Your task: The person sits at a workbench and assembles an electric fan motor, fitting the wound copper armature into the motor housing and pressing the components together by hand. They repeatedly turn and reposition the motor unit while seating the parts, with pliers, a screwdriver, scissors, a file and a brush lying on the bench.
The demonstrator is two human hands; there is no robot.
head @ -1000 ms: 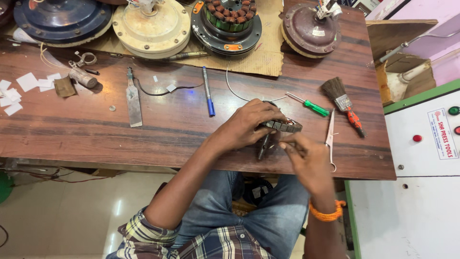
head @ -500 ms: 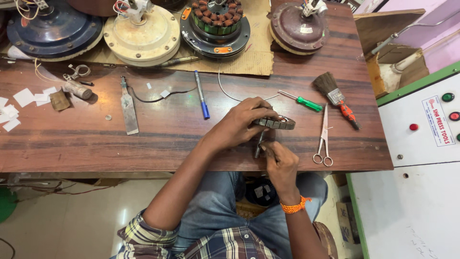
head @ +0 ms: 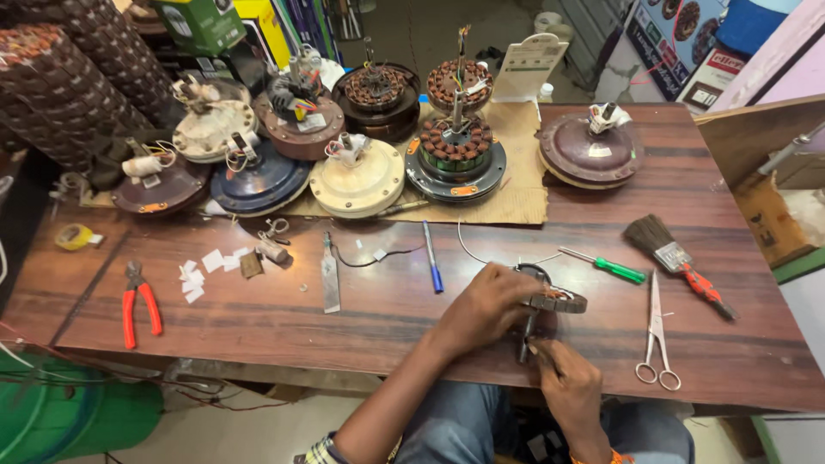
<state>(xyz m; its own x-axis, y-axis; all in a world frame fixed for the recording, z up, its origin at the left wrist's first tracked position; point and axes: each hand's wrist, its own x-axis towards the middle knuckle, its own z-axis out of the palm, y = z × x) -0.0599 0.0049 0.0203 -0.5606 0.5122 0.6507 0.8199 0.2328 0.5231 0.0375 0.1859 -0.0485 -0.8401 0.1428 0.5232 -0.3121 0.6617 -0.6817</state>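
Left hand [head: 483,307]: fingers curled over and clamped on the small wound motor part [head: 557,301], holding it at the near edge of the wooden bench [head: 387,318].
Right hand [head: 569,385]: closed around the lower end of a thin dark tool [head: 526,337], which stands nearly upright under the motor part; the tip is hidden, so contact cannot be told.
Motor part: dark ring with copper windings, near the front of the bench, right of centre.
Right of motor part: green-handled screwdriver [head: 605,266] just beside; scissors [head: 656,335] and paintbrush [head: 679,258] farther out.
Left of motor part: blue pen [head: 432,258], flat file [head: 330,275]; red pliers [head: 137,302] well apart.
Behind motor part: row of fan motor housings [head: 357,176] on cardboard.
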